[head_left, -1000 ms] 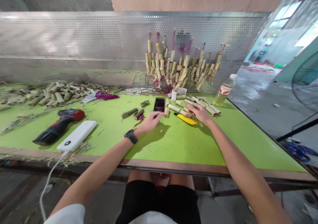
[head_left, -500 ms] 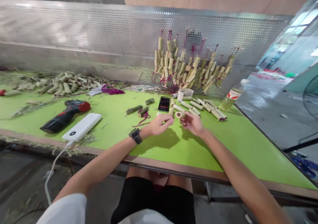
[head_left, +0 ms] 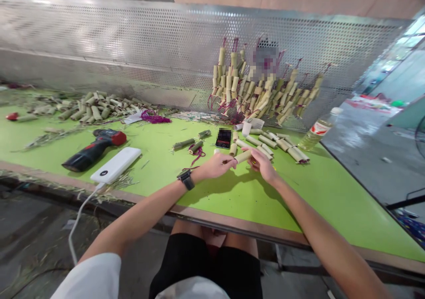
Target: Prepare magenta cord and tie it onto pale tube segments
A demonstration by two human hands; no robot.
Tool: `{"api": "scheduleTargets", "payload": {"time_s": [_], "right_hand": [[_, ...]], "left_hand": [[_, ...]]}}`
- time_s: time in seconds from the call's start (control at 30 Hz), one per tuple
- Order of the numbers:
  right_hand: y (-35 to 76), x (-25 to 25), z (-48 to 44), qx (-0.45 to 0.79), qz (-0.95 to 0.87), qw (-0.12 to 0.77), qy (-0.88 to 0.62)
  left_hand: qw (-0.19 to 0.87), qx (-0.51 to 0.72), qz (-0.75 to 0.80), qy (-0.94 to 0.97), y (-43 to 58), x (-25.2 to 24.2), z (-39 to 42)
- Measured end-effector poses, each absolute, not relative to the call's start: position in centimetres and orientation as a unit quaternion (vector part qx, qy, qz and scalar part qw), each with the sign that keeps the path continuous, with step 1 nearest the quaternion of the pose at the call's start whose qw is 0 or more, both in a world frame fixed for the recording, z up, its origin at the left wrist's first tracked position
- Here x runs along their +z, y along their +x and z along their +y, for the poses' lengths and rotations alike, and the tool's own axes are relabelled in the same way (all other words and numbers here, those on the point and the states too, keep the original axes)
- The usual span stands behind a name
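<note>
A short, pale bamboo tube [head_left: 244, 156] is held between my hands above the green table. My right hand [head_left: 263, 164] closes its fingers around the tube's right end. At the other end, my left hand [head_left: 219, 165] has thumb and fingers pinched against the tube's left tip. More cut bamboo pieces [head_left: 267, 140] lie just beyond my hands, beside a dark phone-like device [head_left: 223, 138]. To the left, greener bamboo pieces [head_left: 184, 144] lie near a loop of purple cord [head_left: 198, 154].
A cordless drill [head_left: 96, 149] and a white power bank [head_left: 116, 164] with a cable lie left. Behind them is a heap of bamboo tubes [head_left: 96, 112]. Strung bamboo bundles [head_left: 229, 82] hang on the perforated metal panel [head_left: 149, 47]. A bottle [head_left: 318, 130] stands right.
The bamboo tube has turned from its open end facing me to lying sideways. My left hand has come onto its left end. The view has shifted slightly left.
</note>
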State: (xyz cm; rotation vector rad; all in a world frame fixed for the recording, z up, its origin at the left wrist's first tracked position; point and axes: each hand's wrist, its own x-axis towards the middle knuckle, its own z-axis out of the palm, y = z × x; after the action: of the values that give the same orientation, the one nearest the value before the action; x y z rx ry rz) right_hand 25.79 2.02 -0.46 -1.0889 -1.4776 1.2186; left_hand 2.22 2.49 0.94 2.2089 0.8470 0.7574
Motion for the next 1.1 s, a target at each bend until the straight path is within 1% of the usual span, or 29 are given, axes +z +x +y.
{"api": "scheduleTargets", "payload": {"time_s": [0.07,0.17,0.27,0.37,0.47,0.53,0.6,0.7,0.8,1.1], "right_hand": [[26.0,-0.3,1.8,0.451,-0.633,0.451,-0.438],[26.1,-0.1,1.4,0.419,-0.665,0.441,-0.433],[25.8,0.0,1.1,0.389,-0.680,0.444,-0.435],[25.2,0.1,0.7,0.361,-0.677,0.475,-0.432],[24.7,0.5,0.5,0.303,-0.690,0.497,-0.431],[24.6,0.8,0.3,0.260,-0.709,0.495,-0.430],[24.6,0.9,0.2,0.236,-0.731,0.471,-0.434],[24.7,0.8,0.1,0.247,-0.752,0.417,-0.447],[24.7,0.5,0.1,0.295,-0.745,0.384,-0.459],[24.8,0.0,0.8,0.384,-0.722,0.367,-0.444]], "left_hand": [[0.344,0.282,0.348,0.826,2.2,0.6,2.8],[0.348,0.288,0.376,0.809,2.2,0.3,3.2],[0.325,0.301,0.396,0.805,2.1,0.3,3.4],[0.292,0.320,0.395,0.810,1.9,0.4,3.5],[0.273,0.334,0.378,0.819,1.7,0.2,3.7],[0.257,0.341,0.369,0.826,1.7,0.0,3.8],[0.238,0.350,0.360,0.831,1.6,-0.3,4.0],[0.219,0.353,0.354,0.838,1.5,-0.7,4.3],[0.214,0.340,0.352,0.845,1.3,-0.8,4.5],[0.237,0.342,0.356,0.837,1.1,-0.6,4.4]]}}
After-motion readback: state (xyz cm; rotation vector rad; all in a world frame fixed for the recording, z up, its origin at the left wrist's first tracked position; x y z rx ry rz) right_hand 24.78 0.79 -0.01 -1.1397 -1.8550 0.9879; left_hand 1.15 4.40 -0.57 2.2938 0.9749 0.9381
